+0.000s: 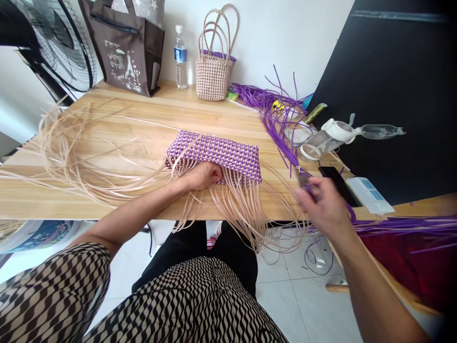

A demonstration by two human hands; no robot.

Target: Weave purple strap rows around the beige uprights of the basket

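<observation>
A purple and beige woven piece lies on the wooden table, with long beige strands hanging from its front edge and others spreading left. My left hand rests at the front edge of the weave, fingers curled in; what they pinch, if anything, is too small to tell. Over the table's right part, my right hand is blurred by motion, closed around a small dark tool, perhaps scissors, beside the tied end of a bundle of purple strands.
Along the wall stand a dark tote bag, a water bottle and a finished woven basket. A fan is at the left. Near my right hand are a clear bottle, a phone and a white packet.
</observation>
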